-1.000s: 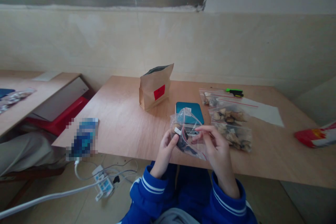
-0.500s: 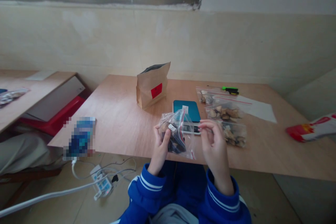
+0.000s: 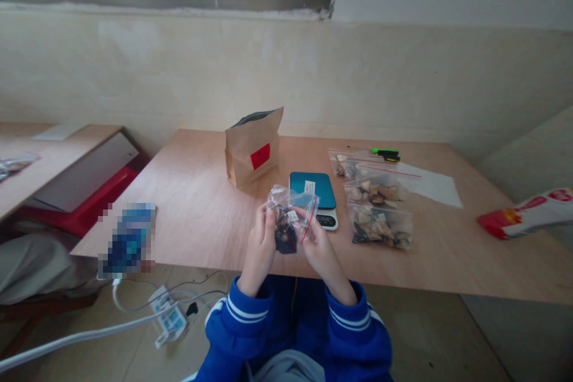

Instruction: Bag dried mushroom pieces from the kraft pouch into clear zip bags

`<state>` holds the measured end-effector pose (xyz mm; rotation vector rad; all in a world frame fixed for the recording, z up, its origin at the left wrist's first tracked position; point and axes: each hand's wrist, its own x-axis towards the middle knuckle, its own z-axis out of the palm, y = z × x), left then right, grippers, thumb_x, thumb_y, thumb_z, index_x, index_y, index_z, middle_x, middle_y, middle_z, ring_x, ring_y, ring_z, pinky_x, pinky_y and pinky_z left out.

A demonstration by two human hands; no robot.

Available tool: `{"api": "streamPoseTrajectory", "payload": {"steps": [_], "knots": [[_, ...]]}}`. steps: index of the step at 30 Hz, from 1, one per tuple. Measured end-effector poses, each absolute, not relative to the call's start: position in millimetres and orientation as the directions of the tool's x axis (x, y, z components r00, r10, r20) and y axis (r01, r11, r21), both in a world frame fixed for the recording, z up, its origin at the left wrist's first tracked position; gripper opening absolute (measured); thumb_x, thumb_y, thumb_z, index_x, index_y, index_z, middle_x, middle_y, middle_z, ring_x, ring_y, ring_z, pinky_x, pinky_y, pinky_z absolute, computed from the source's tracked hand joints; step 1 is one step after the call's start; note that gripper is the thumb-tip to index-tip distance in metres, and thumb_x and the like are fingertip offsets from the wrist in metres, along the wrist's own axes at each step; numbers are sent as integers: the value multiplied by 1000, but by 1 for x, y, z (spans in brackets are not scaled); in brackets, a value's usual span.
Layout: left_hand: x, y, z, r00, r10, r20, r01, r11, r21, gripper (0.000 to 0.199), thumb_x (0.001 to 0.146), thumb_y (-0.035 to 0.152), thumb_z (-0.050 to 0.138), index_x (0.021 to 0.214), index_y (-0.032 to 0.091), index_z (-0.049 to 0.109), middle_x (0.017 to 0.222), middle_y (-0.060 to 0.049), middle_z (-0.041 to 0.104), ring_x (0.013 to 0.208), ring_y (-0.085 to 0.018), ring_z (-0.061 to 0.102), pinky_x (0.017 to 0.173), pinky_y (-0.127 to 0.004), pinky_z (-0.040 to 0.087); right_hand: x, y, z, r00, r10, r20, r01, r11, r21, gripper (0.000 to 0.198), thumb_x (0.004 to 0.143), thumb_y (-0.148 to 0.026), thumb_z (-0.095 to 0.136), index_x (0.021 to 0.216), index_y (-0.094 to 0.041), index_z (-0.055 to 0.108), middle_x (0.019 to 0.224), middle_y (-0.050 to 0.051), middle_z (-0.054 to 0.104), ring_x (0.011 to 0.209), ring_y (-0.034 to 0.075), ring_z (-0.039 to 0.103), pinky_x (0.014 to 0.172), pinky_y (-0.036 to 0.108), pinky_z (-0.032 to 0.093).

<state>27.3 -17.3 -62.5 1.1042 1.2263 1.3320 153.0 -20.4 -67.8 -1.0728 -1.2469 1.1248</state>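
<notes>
Between my two hands, over the front of the table, is a clear zip bag (image 3: 286, 233) with dark and brown dried pieces inside. My left hand (image 3: 263, 236) is closed on the bag's left side. On the other side, by the red zip line, my right hand (image 3: 317, 246) grips the bag, its fingertips partly behind the plastic. Just beyond the bag lies a kitchen scale (image 3: 326, 191) with a teal top and a small dark display. Three filled zip bags lie to the right, the nearest one (image 3: 380, 228) holding pale brown dried pieces.
A brown paper bag (image 3: 253, 152) with a red label stands open-topped behind the scale. Green and black pens (image 3: 385, 154) and white paper (image 3: 432, 185) lie at the back right. A red-and-white packet (image 3: 528, 212) is far right. A phone (image 3: 129, 242) with a cable sits front left.
My right hand has moved left from beside the scale's display and now grips the zip bag. The bag has turned and drawn together between both hands. The view has shifted slightly.
</notes>
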Motion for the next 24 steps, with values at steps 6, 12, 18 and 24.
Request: {"api": "streamPoseTrajectory", "payload": {"steps": [6, 12, 18, 24], "knots": [[26, -8, -58, -78, 995, 63, 115, -53, 992, 35, 92, 49, 40, 106, 23, 59, 102, -7, 68, 98, -22, 63, 88, -33, 43, 150, -16, -76, 36, 996, 86, -154, 90, -984, 44, 80, -40, 64, 121, -25, 56, 126, 6, 61, 118, 21, 57, 99, 37, 48], [24, -8, -74, -235, 972, 0, 33, 8, 999, 35, 89, 51, 45, 90, 20, 60, 86, -4, 66, 86, -20, 61, 82, -31, 44, 149, -17, -78, -49, 998, 35, -68, 31, -997, 36, 77, -38, 67, 108, -21, 63, 111, 7, 67, 85, 18, 67, 74, 31, 56], [14, -10, -81, -333, 938, -100, -80, 77, 994, 44, 80, 61, 51, 80, 18, 60, 75, -2, 62, 75, -18, 58, 70, -28, 45, 155, -22, -76, -231, 968, 103, -32, 98, -995, 38, 76, -26, 68, 113, -25, 60, 108, 4, 67, 98, 18, 63, 83, 32, 54], [5, -10, -88, -336, 919, -208, -205, 144, 968, 48, 80, 61, 51, 88, 15, 65, 84, -5, 69, 80, -20, 63, 73, -29, 47, 155, -20, -63, -164, 980, 116, 11, 120, -993, 31, 73, -22, 71, 104, -23, 66, 101, 3, 69, 89, 17, 64, 80, 31, 55]]}}
